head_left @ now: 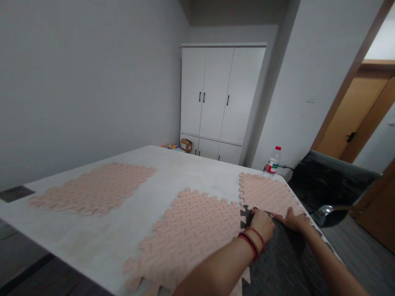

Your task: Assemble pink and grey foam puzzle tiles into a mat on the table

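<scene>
A black foam mat tile [285,263] lies at the table's near right, its far edge against a pink foam tile [265,190] and its left edge beside another pink foam tile [197,234]. My left hand [261,224], with red bands at the wrist, is closed at the black tile's far left corner, its fingertips partly hidden. My right hand [293,220] rests along the seam between the black tile and the far pink one, fingers stretched out and thumb apart. My forearms cover parts of the near pink and black tiles.
A third pink foam tile [101,187] lies apart on the left of the white table [89,238]. A water bottle with a red cap [273,162] stands at the far right edge. A black chair [333,185] is beside the table; a white cabinet [216,90] stands behind.
</scene>
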{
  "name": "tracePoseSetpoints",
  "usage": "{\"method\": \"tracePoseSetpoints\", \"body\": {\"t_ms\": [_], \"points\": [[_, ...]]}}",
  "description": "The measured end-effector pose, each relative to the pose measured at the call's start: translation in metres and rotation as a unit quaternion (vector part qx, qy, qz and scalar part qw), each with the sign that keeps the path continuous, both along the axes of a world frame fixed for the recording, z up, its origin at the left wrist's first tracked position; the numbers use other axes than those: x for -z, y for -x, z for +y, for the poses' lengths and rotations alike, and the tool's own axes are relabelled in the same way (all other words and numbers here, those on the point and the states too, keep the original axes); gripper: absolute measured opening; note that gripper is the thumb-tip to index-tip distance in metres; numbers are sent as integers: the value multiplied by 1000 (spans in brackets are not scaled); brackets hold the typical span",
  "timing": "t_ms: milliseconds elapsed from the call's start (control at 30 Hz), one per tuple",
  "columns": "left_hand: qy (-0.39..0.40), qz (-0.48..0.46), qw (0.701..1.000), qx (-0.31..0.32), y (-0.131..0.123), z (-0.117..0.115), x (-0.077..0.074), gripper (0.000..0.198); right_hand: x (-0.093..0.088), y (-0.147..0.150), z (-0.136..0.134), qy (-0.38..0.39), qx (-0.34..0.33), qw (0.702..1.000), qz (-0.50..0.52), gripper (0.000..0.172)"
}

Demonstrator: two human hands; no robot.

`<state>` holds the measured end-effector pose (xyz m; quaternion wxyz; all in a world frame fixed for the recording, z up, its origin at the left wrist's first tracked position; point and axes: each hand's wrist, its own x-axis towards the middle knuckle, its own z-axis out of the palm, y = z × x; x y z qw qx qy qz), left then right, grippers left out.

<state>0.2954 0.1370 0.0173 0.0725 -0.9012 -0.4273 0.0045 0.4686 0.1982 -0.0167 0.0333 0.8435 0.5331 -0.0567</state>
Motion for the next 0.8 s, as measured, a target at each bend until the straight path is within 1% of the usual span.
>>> {"method": "tracePoseSetpoints", "body": {"t_ms": [100,167,233,300,367,433,467,533,600,667,700,733,800], "points": [[16,-9,1000,-20,7,-3,-10,22,1,1,-3,-12,10,1000,16,116],[34,-28,999,-20,17,-6,-19,25,4,1,-7,-25,14,999,28,114],[57,-58,997,-9,37,-8,-29,27,6,1,-12,-39,14,998,37,113],[72,-97,993,-3,72,-12,-38,29,8,0,-15,-51,10,998,44,114],[69,-139,988,-22,121,-20,-46,29,9,0,-17,-55,9,997,50,116],[54,-167,981,-84,185,-31,-52,33,10,-1,-17,-54,10,997,54,118],[48,-169,976,-127,222,-39,-54,34,11,-2,-17,-55,12,997,54,119],[36,-154,959,-234,299,-56,-58,30,11,-2,-15,-56,14,997,52,120],[25,-120,926,-357,376,-75,-62,30,12,-2,-14,-58,16,997,46,119],[21,-85,880,-467,441,-92,-63,30,11,-1,-14,-62,13,997,40,117],[21,-73,859,-507,467,-99,-62,30,10,0,-15,-66,8,997,38,117],[20,-65,840,-538,487,-105,-59,30,9,1,-17,-72,2,997,34,116],[9,-62,815,-576,514,-111,-49,34,5,4,-22,-85,-13,996,25,112]]}}
